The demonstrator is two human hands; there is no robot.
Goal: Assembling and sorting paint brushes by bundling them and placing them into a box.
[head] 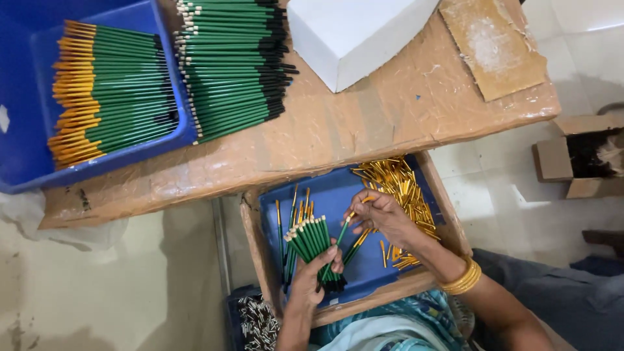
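Note:
My left hand (313,276) grips a fanned bundle of green pencils (311,239) over a blue-lined tray (328,195) on my lap. My right hand (380,214) pinches a single green pencil (344,229) by its top end, beside the bundle. A heap of gold metal caps (396,185) lies in the tray's right part, just beyond my right hand. A few loose pencils with gold caps (294,207) lie in the tray's left part. Gold bangles (463,278) ring my right wrist.
A paper-covered table (364,123) stands ahead. On it sit a blue bin (26,149) holding green pencils with gold caps (107,94), a stack of green pencils without caps (231,65), a white box (351,32) and a cardboard piece (494,45). An open carton (582,156) rests on the floor at right.

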